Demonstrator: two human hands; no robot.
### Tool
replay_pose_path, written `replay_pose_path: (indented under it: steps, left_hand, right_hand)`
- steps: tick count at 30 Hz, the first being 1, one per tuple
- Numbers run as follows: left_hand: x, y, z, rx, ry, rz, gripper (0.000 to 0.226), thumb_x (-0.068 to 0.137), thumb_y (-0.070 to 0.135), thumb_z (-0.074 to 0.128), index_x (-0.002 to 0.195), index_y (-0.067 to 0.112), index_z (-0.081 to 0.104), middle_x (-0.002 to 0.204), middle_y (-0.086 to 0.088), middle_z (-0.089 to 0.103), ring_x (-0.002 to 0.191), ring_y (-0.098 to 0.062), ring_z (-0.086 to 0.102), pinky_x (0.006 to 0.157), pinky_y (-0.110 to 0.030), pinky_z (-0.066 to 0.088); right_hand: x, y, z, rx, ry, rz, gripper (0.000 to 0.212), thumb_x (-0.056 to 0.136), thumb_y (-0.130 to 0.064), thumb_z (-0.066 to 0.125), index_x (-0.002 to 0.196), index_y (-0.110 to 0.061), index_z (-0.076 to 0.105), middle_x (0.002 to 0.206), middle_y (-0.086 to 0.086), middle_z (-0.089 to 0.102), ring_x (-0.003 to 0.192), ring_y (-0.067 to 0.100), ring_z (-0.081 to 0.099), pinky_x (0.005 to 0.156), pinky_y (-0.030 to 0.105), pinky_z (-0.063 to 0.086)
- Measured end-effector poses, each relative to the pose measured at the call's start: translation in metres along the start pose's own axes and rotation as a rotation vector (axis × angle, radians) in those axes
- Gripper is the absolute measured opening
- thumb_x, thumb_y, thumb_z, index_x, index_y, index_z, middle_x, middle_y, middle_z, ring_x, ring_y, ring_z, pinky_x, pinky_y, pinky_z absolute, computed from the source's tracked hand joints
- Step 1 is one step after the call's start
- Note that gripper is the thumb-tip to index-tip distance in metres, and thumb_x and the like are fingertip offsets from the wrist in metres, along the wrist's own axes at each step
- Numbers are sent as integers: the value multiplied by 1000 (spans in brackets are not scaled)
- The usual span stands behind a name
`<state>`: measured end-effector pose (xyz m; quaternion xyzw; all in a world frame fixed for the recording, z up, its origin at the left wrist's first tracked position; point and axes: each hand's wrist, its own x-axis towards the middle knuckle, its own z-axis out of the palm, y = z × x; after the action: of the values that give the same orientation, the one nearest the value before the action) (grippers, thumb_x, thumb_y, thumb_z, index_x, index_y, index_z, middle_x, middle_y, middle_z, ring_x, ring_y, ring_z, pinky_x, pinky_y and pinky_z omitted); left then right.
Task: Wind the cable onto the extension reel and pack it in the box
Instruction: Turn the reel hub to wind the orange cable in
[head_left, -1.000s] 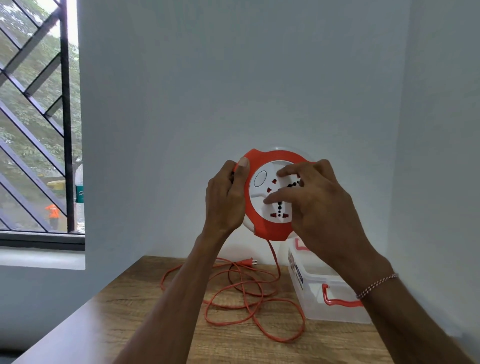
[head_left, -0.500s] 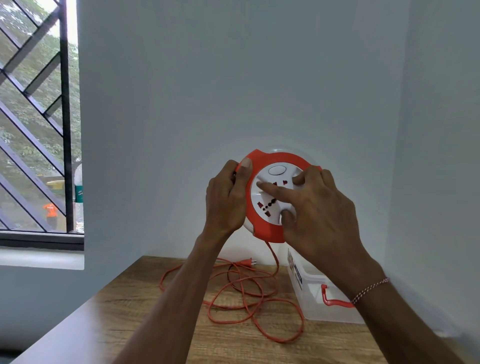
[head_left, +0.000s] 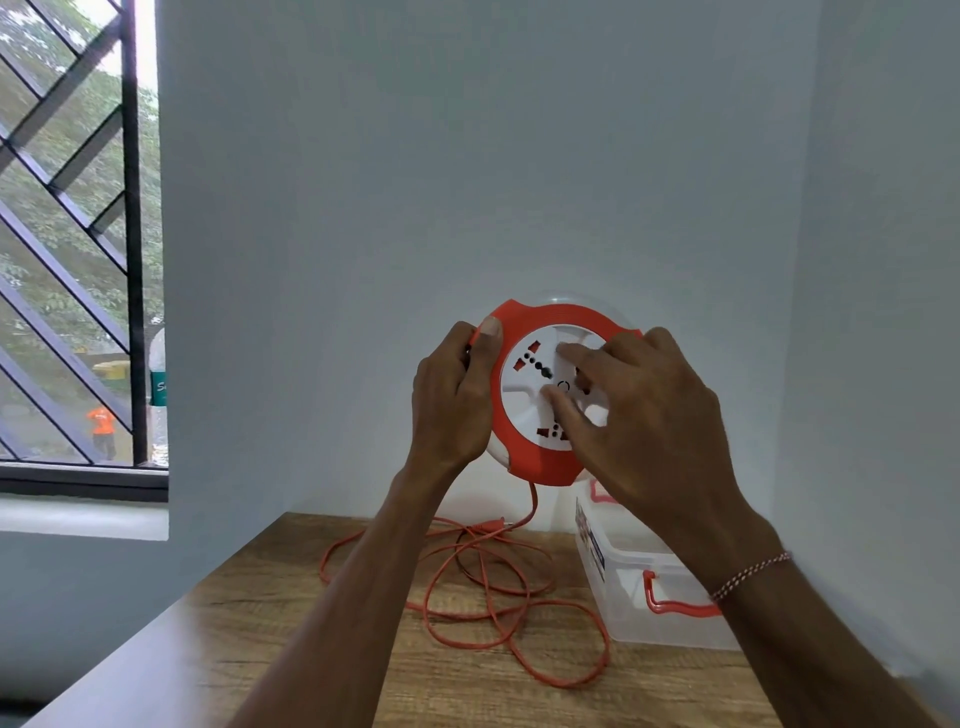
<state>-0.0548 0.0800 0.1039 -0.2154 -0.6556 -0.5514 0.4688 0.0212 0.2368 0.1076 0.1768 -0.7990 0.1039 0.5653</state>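
I hold a round extension reel (head_left: 524, 400), orange rim and white socket face, upright in the air above the table. My left hand (head_left: 453, 395) grips its left edge, thumb over the rim. My right hand (head_left: 639, 415) lies across the white face with fingers pressed on it. An orange cable (head_left: 498, 597) hangs from the reel's underside and lies in loose loops on the wooden table (head_left: 322, 665); its plug (head_left: 488, 526) rests near the wall. A clear plastic box (head_left: 639, 587) with orange handles stands open at the right, partly behind my right forearm.
The table sits in a corner, with pale walls behind and to the right. A barred window (head_left: 78, 260) is on the left, with a bottle on its sill. The table's left edge runs diagonally toward me.
The white socket face has turned clockwise under my right hand's fingers. The cable loops on the table have shifted slightly. My left hand has stayed in place on the rim.
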Motion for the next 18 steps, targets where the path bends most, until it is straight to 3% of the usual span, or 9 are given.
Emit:
replay_pose_path:
  steps: [4,10,18]
  left_hand:
    - [0,1,0,-5,0,4,41,96,52,40,94,17,61,79,6,71,67,-16,70,63,-40,63]
    - [0,1,1,2,-4,5,41,95,51,39,95,17,61,78,10,70,68,-13,71,64,-34,63]
    - [-1,1,2,18,-23,27,41,96,49,40,94,14,61,76,9,69,66,-13,70,63,-36,63]
  right_hand:
    - [2,1,-1,20,-75,-85,28,71,-16,79,99,-17,74,110,14,66,102,34,57,77,48,55]
    - [2,-6,0,-66,-287,-55,50,66,-25,83,113,-33,68,139,10,47,128,35,38,93,53,46]
    - [-3,-6,2,-139,-233,-50,63,56,-30,89,114,-37,66,122,14,58,111,36,51,81,50,52]
